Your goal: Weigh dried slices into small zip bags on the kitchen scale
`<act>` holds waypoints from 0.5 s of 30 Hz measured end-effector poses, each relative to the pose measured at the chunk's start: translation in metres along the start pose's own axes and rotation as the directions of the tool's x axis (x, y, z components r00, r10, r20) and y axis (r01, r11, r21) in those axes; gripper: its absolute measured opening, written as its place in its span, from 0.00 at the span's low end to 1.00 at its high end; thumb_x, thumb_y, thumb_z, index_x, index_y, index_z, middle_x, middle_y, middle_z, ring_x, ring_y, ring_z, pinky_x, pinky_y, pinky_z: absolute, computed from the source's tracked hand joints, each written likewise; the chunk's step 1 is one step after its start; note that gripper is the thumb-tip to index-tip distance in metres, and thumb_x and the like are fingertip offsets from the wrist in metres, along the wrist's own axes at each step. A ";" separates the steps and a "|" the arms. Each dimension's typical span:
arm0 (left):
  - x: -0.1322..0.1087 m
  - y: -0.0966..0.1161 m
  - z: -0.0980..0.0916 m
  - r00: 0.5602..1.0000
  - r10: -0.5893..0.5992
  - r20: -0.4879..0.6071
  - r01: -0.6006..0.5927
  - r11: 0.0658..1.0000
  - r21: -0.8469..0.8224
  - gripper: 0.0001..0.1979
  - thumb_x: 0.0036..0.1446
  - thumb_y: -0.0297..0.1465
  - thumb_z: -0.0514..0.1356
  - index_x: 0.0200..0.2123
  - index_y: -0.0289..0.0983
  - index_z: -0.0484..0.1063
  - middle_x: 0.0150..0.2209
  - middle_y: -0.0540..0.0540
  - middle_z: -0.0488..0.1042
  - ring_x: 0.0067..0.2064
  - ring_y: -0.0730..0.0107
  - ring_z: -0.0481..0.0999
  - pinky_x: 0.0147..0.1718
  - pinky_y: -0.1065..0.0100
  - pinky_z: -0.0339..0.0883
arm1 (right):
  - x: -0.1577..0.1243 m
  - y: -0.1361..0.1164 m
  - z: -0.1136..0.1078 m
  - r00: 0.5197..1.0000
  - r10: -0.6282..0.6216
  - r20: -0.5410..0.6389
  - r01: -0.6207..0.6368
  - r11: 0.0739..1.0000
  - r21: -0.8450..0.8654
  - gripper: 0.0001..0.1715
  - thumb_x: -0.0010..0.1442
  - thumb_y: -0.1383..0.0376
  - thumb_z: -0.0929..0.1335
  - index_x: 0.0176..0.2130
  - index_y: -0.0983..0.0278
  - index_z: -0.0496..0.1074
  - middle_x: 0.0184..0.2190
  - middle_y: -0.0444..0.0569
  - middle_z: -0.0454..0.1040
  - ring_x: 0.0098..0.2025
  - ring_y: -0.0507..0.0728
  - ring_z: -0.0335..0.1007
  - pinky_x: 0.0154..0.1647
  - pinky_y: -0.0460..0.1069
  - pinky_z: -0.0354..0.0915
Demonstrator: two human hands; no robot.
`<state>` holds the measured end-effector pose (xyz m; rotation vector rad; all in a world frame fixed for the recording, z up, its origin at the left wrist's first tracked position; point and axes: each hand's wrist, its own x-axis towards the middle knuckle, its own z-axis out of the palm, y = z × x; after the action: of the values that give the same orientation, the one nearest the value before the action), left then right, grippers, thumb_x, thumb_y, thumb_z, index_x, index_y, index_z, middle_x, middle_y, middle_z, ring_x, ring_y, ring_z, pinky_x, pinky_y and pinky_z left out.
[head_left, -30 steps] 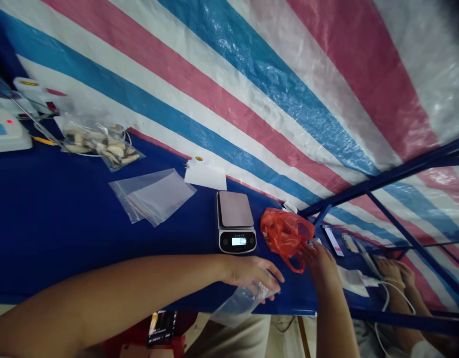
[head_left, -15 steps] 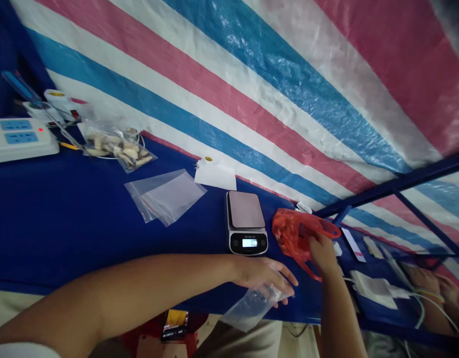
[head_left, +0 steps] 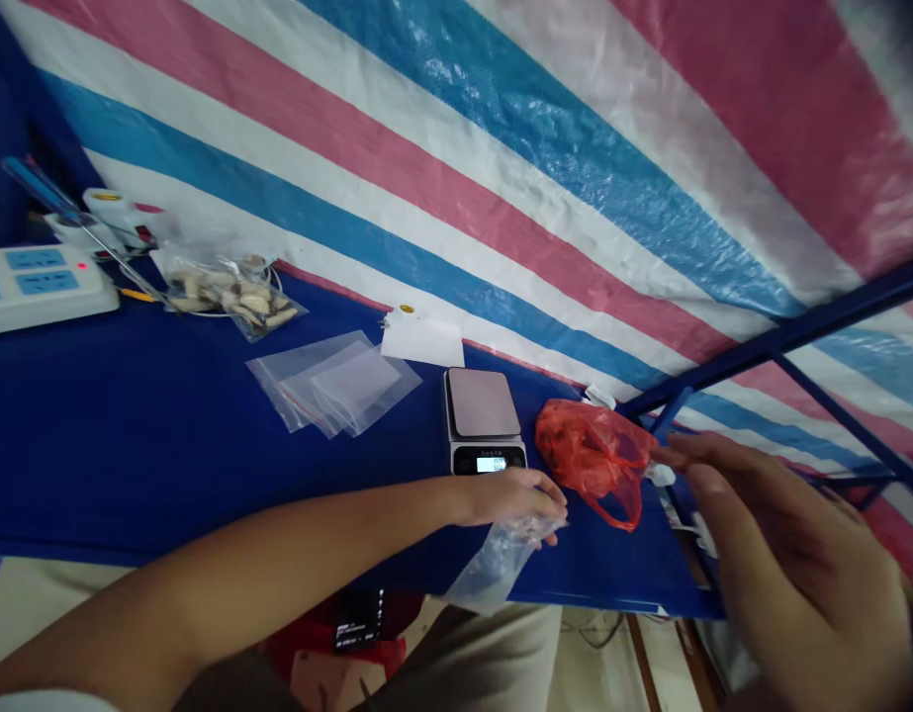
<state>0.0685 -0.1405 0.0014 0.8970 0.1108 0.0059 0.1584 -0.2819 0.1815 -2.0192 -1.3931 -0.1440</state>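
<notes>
In front of the scale, my left hand (head_left: 526, 497) is closed on the open end of a clear plastic bag (head_left: 486, 569), which hangs toward the table's front edge. My right hand (head_left: 797, 554) is large and close to the camera at the right. Its fingers stretch left with the thumb apart, and I see nothing in it. A red plastic bag (head_left: 593, 455) lies on the table between my right hand and the scale. The digital kitchen scale (head_left: 484, 405) bears nothing on its plate; its display is lit, partly behind my left hand.
Flat clear zip bags (head_left: 337, 381) lie left of the scale. Behind are a white card (head_left: 422, 341) and a clear bag of pale brown pieces (head_left: 240, 297). A white power strip (head_left: 47, 287) sits at far left. A striped tarp (head_left: 456, 198) hangs behind the blue table (head_left: 166, 425).
My right hand has left the red bag and risen right, toward the camera. The red bag's handles have dropped. My left hand still holds the clear bag. The view has shifted slightly.
</notes>
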 end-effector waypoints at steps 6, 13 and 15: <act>-0.041 0.101 0.014 0.784 0.619 -0.036 -0.323 0.457 0.829 0.24 0.54 0.39 0.67 0.50 0.37 0.66 0.42 0.44 0.73 0.42 0.65 0.74 0.42 0.63 0.68 | -0.023 0.030 0.014 0.993 0.089 0.078 -0.097 0.990 0.106 0.17 0.66 0.51 0.68 0.49 0.56 0.77 0.46 0.47 0.82 0.45 0.59 0.80 0.45 0.47 0.73; -0.034 0.133 -0.018 0.890 0.436 0.135 0.150 -0.557 0.817 0.24 0.56 0.25 0.59 0.58 0.34 0.68 0.54 0.34 0.72 0.55 0.48 0.71 0.53 0.50 0.62 | -0.042 0.047 0.047 0.981 0.134 0.141 -0.151 0.982 0.115 0.20 0.67 0.50 0.67 0.47 0.60 0.78 0.45 0.51 0.82 0.47 0.62 0.79 0.45 0.50 0.73; -0.042 0.121 -0.025 0.925 0.374 0.068 0.175 -0.578 0.797 0.32 0.55 0.31 0.65 0.63 0.35 0.65 0.59 0.32 0.69 0.59 0.44 0.68 0.57 0.45 0.59 | -0.044 0.045 0.045 0.981 0.123 0.147 -0.144 0.980 0.140 0.20 0.67 0.50 0.67 0.48 0.60 0.77 0.46 0.52 0.82 0.47 0.62 0.79 0.46 0.51 0.73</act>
<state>0.0293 -0.0470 0.0843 3.0987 0.3652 0.3930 0.1657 -0.2999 0.1063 -2.0196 -1.3037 0.1585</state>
